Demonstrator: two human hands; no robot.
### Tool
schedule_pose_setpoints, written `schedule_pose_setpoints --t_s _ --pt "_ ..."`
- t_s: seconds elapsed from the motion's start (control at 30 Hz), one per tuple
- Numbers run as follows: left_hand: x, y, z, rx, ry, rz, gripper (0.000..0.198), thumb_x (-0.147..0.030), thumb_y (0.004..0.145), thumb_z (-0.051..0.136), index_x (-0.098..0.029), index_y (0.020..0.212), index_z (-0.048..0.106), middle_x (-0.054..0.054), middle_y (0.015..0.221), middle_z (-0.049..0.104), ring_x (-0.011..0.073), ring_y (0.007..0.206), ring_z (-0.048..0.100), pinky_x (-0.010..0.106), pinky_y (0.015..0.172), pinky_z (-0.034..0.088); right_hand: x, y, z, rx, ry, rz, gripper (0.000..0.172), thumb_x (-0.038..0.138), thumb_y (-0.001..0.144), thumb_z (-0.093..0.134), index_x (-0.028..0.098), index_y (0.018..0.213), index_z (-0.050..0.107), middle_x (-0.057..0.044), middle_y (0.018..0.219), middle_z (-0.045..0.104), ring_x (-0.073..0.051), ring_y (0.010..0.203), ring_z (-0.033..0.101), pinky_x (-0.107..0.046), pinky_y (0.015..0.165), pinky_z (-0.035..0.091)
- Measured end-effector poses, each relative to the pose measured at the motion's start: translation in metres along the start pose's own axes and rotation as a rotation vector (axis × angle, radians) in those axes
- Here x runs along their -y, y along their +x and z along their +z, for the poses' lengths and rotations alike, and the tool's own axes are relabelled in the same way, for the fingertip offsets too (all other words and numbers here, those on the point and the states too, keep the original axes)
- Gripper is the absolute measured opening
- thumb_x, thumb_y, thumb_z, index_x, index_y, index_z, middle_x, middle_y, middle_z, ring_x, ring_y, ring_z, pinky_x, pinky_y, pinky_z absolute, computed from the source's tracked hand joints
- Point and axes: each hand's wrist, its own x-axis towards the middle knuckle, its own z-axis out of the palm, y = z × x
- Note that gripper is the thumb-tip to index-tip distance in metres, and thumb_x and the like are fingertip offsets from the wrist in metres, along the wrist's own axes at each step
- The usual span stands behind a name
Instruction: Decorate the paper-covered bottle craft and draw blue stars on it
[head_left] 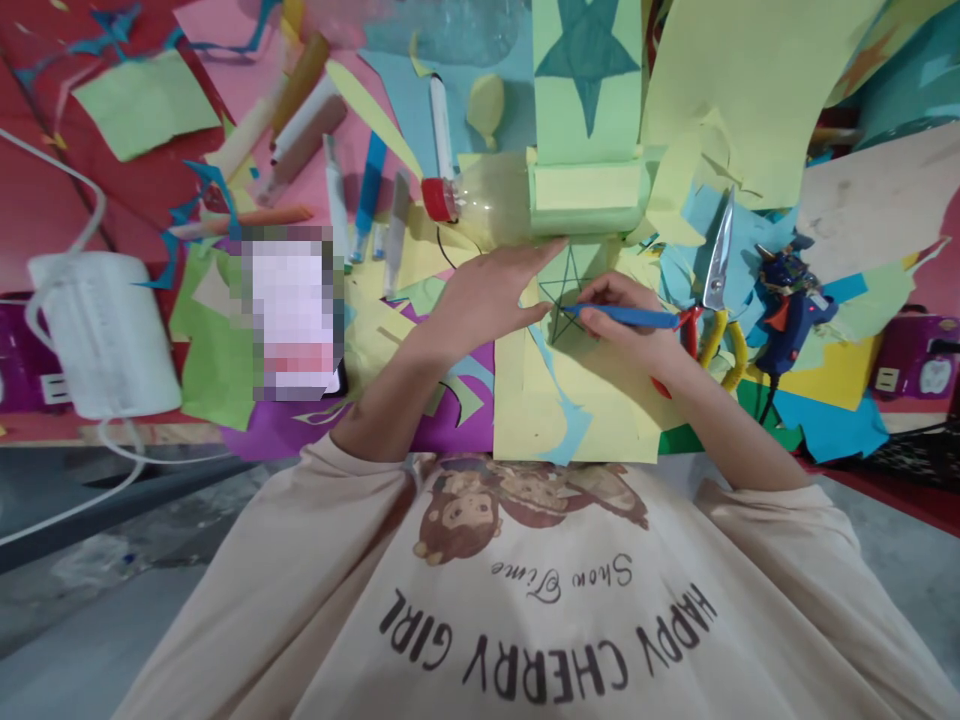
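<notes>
Between my hands lies a pale green paper [551,262] with a star outline [568,285] drawn in dark lines. My right hand [626,315] grips a blue marker [630,317], its tip on the lower part of the star. Fingers stretched, my left hand [491,295] rests flat at the paper's left edge. Just beyond is a clear plastic bottle [491,195] on its side, with a red cap [439,200] and green paper around it. A green strip [589,120] with a filled-in teal star [587,60] runs from the bottle to the far edge.
Scissors [718,265] with red and yellow handles and a blue glue gun [787,320] lie to the right. Several markers [370,185], a blurred-out phone-like object [291,310] and a white power adapter [105,330] are to the left. Coloured paper scraps cover the table.
</notes>
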Motion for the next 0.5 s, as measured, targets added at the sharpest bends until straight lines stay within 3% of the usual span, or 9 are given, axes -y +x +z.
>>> schedule_pose_setpoints --t_s 0.1,0.3,0.5 --pt "0.003 -0.001 0.003 0.001 0.0 0.031 0.065 -0.036 0.095 0.058 -0.021 0.157 0.045 0.011 0.129 0.068 0.0308 0.12 0.062 0.038 0.099 0.048 -0.006 -0.005 0.005 -0.016 -0.063 -0.038 0.013 0.033 0.087 0.069 0.021 0.089 0.065 -0.001 0.08 0.068 -0.014 0.07 0.06 -0.028 0.063 0.046" --pt "0.01 -0.002 0.01 -0.026 -0.004 0.079 0.062 -0.037 0.095 0.055 -0.02 0.154 0.049 0.011 0.123 0.068 0.0304 0.116 0.062 0.039 0.097 0.048 -0.014 -0.004 0.008 -0.11 -0.147 -0.09 0.009 0.026 0.083 0.067 0.022 0.078 0.06 0.004 0.067 0.061 -0.011 0.059 0.051 -0.026 0.056 0.041" --pt "0.012 -0.002 0.012 -0.042 0.014 0.09 0.062 -0.038 0.094 0.055 -0.02 0.154 0.049 0.01 0.117 0.068 0.0306 0.111 0.063 0.04 0.092 0.049 -0.012 -0.004 0.01 -0.103 -0.155 -0.096 0.009 0.025 0.084 0.066 0.022 0.078 0.06 0.003 0.07 0.064 -0.01 0.06 0.051 -0.025 0.055 0.041"
